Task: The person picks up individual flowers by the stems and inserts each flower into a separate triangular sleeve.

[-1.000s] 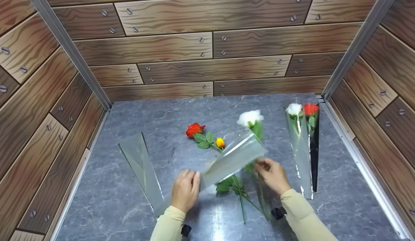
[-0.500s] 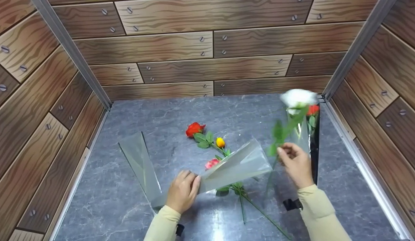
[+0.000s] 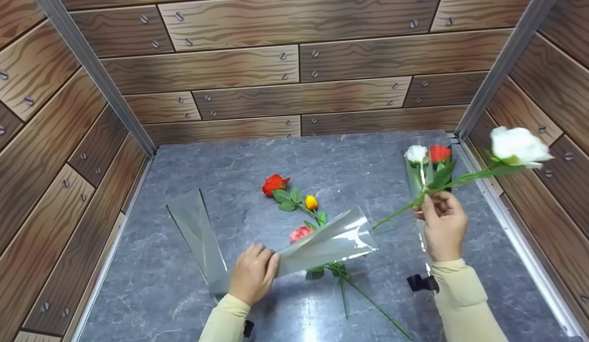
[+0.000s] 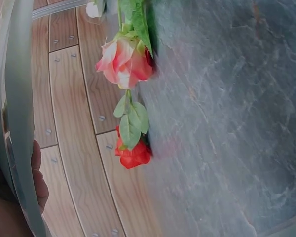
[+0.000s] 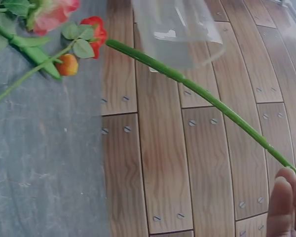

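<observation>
My left hand (image 3: pixel 254 274) grips the narrow end of a clear flower sleeve (image 3: pixel 330 244), whose wide mouth points right. My right hand (image 3: pixel 444 225) pinches the green stem (image 5: pixel 202 91) of a white rose (image 3: pixel 519 147) held above the table. Its bloom leans out to the right, and the cut end of the stem comes close to the sleeve's mouth in the head view. Under and behind the sleeve lie a pink rose (image 3: pixel 301 233), a red rose (image 3: pixel 275 185) and a yellow-orange tulip bud (image 3: pixel 311 202), their stems partly hidden by the sleeve.
Another clear sleeve (image 3: pixel 197 237) lies flat at the left. At the back right are a wrapped white rose (image 3: pixel 416 154) and a wrapped red rose (image 3: pixel 439 153), partly behind my right hand. Wood-patterned walls (image 3: pixel 251 66) enclose the grey marbled table (image 3: pixel 204 166).
My right hand has lifted the white rose off the table and carried it right, turning it so the stem end faces the sleeve. The left hand's sleeve has tilted lower, its mouth swinging down.
</observation>
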Motion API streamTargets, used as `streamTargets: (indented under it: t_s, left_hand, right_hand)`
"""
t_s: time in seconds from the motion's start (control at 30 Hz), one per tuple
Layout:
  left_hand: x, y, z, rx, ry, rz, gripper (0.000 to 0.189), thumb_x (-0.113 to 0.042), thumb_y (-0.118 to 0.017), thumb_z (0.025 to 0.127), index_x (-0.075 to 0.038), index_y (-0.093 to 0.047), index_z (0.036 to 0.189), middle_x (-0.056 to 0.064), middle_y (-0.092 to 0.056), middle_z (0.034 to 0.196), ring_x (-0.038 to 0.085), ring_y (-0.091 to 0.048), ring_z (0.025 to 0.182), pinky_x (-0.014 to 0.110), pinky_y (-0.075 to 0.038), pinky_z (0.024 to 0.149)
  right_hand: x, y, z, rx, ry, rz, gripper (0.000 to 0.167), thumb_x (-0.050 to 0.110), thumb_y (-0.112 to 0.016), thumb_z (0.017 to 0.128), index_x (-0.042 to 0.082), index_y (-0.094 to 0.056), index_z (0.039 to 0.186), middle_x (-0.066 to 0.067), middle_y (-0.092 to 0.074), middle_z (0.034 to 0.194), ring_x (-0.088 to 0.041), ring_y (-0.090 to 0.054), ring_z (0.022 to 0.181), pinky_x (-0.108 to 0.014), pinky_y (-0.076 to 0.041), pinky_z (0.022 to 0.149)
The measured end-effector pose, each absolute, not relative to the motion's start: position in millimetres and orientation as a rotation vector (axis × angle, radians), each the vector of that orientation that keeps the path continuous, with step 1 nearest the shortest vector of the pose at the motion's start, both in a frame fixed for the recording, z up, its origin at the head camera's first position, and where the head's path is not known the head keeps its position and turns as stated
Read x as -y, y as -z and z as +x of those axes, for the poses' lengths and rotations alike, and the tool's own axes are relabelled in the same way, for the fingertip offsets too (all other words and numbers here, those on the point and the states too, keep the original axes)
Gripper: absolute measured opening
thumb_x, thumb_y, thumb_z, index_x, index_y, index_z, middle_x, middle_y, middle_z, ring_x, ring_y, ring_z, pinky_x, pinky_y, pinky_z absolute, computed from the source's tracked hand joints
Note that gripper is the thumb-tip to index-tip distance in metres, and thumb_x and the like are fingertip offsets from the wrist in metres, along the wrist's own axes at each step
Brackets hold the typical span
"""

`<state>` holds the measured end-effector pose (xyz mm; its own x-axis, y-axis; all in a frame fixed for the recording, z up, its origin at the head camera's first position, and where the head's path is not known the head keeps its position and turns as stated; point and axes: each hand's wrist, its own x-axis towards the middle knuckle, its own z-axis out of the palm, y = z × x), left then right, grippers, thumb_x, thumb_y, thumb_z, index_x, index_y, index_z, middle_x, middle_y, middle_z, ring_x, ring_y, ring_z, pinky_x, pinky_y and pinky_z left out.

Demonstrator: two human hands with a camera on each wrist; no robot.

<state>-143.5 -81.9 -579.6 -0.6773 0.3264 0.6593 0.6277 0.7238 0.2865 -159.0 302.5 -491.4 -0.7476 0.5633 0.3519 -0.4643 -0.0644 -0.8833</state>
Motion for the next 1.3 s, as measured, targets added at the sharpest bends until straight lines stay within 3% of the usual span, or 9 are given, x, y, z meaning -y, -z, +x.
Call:
streamTargets:
  t_s: [0.33,0.57,0.77,0.87,1.0,1.1,1.17,1.3]
  left_hand:
    - [89,586,-139,2.381,0.616,-0.689,0.021,-0.024,-0.059,0.093,-0.015,-0.061,0.074,-0.003,-0.051,0.072,0.016,-0.05,0.066,0.035,-0.043,0.057]
    - [85,585,-136,2.394,0.663,-0.67,0.02,-0.025,-0.057,0.095,-0.015,-0.063,0.078,-0.003,-0.054,0.074,0.016,-0.052,0.068,0.035,-0.045,0.059]
    - [77,578,-137,2.312,0.849,-0.677,0.013,-0.02,-0.058,0.094,-0.014,-0.067,0.087,-0.005,-0.057,0.078,0.012,-0.052,0.071,0.031,-0.045,0.062]
    - [73,574,-138,2.258,0.91,-0.682,0.011,-0.019,-0.059,0.094,-0.014,-0.068,0.089,-0.006,-0.058,0.079,0.009,-0.053,0.072,0.026,-0.044,0.063]
    - [71,568,-138,2.218,0.933,-0.691,0.011,-0.019,-0.059,0.093,-0.014,-0.067,0.089,-0.007,-0.059,0.08,0.007,-0.053,0.074,0.023,-0.044,0.065]
    - [70,565,-138,2.208,0.939,-0.71,0.009,-0.018,-0.06,0.092,-0.014,-0.067,0.088,-0.006,-0.058,0.08,0.008,-0.053,0.074,0.024,-0.044,0.065]
    - [70,564,-138,2.213,0.932,-0.724,0.005,-0.017,-0.062,0.09,-0.014,-0.066,0.088,-0.006,-0.058,0.08,0.007,-0.052,0.074,0.026,-0.044,0.065]
    - [71,564,-137,2.243,0.933,-0.774,0.009,-0.017,-0.069,0.084,-0.014,-0.061,0.085,-0.007,-0.055,0.08,0.007,-0.051,0.075,0.029,-0.044,0.068]
  right_hand:
    - [-303,479,-160,1.324,-1.913,-0.072,0.007,-0.006,-0.066,0.086,-0.007,-0.059,0.089,-0.015,-0.067,0.076,-0.019,-0.065,0.057,-0.027,-0.054,0.053]
    - [-288,487,-160,1.386,-1.989,-0.082,0.012,-0.005,-0.067,0.085,-0.009,-0.058,0.092,-0.019,-0.068,0.08,-0.02,-0.066,0.06,-0.027,-0.054,0.054]
    - [-266,498,-157,1.588,-2.066,-0.164,0.012,-0.003,-0.07,0.084,-0.009,-0.062,0.091,-0.009,-0.069,0.078,-0.017,-0.066,0.065,-0.027,-0.054,0.059]
    - [-257,501,-156,1.674,-2.134,-0.17,0.006,-0.007,-0.07,0.083,-0.004,-0.065,0.085,-0.005,-0.068,0.079,-0.014,-0.062,0.068,-0.024,-0.051,0.062]
    - [-250,501,-155,1.784,-2.258,-0.15,0.015,-0.01,-0.069,0.082,0.005,-0.069,0.082,-0.003,-0.067,0.085,-0.013,-0.059,0.076,-0.024,-0.048,0.069]
    - [-250,498,-154,1.859,-2.341,-0.123,0.014,-0.008,-0.07,0.081,0.006,-0.071,0.085,-0.003,-0.068,0.089,-0.015,-0.061,0.086,-0.027,-0.048,0.078]
    - [-250,497,-153,1.871,-2.397,-0.087,0.012,-0.007,-0.069,0.082,0.0,-0.071,0.092,-0.007,-0.069,0.098,-0.017,-0.061,0.096,-0.029,-0.046,0.085]
    - [-252,495,-152,1.867,-2.473,-0.019,0.03,-0.009,-0.068,0.081,-0.012,-0.063,0.111,-0.016,-0.066,0.114,-0.023,-0.058,0.11,-0.033,-0.043,0.094]
